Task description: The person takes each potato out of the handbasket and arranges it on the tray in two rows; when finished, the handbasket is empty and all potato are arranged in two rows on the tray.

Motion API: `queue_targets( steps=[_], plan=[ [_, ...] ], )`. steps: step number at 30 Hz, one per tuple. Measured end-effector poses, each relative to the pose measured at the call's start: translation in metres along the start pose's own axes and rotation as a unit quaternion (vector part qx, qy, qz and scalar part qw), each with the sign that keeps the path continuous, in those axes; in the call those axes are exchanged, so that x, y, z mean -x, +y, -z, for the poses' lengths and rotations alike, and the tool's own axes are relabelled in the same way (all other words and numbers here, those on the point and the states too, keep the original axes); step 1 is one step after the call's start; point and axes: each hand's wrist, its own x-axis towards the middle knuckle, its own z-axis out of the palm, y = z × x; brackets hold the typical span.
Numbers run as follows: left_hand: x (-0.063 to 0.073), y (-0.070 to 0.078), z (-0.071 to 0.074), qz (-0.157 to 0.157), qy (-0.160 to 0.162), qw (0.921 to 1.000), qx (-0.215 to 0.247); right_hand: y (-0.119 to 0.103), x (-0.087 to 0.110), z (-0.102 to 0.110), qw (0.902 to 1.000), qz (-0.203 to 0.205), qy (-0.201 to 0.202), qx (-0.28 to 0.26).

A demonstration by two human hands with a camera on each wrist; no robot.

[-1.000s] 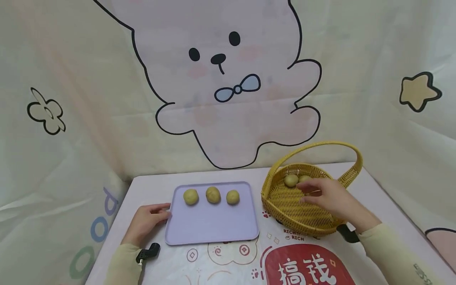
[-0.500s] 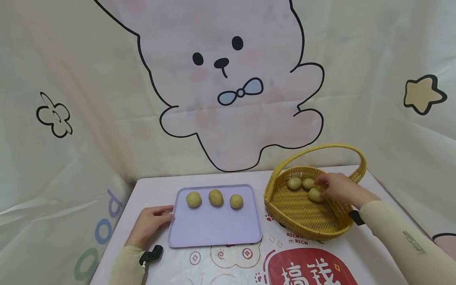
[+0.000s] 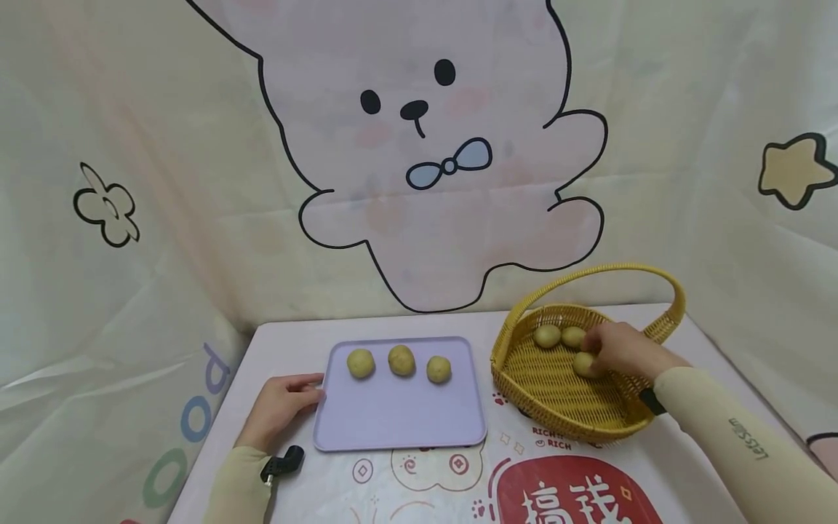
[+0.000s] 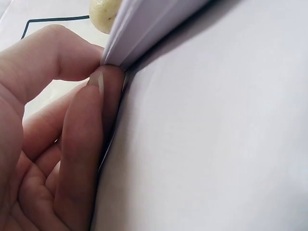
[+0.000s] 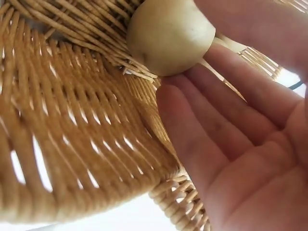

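Note:
On the left, my left hand (image 3: 280,409) holds the left edge of the lilac tray (image 3: 399,426), fingertips at its rim in the left wrist view. Three small yellowish potatoes sit in a row along the tray's back half: a left one (image 3: 361,363), a middle one (image 3: 401,360) and a right one (image 3: 439,370). Reaching into the wicker basket (image 3: 556,397), my right hand (image 3: 622,349) grips a potato (image 5: 168,36) between thumb and fingers. Two more potatoes (image 3: 547,336) lie by the basket's back wall, the nearer partly beside my fingers.
The basket's tall arched handle (image 3: 609,269) rises over its back and right side. A printed cover (image 3: 576,495) with a red patch lies on the white table. Cloth walls (image 3: 432,218) with cartoon drawings enclose the back and sides.
My right hand has moved from above the basket's middle to the right and down onto a potato there, closing its fingers. The left hand stays at the tray; the head view has shifted slightly.

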Motion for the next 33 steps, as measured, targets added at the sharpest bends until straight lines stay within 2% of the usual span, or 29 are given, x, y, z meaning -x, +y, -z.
queue_targets(
  steps=[16,20,28,33],
  plan=[
    [0.001,0.002,-0.003,0.001,-0.001,0.9999,0.012,-0.005,0.003,-0.003,0.9999,-0.004,0.013,0.009],
    [0.0,0.003,-0.004,0.006,-0.004,0.9998,0.017,-0.004,0.005,-0.005,0.9999,-0.01,0.006,0.005],
    [0.001,0.004,-0.005,0.009,-0.006,0.9994,0.033,-0.011,0.004,-0.006,0.9999,0.002,0.006,0.012],
    [0.002,0.003,-0.001,0.002,-0.001,0.9998,0.02,-0.022,0.017,-0.003,0.9988,0.025,0.043,0.001]
  ],
)
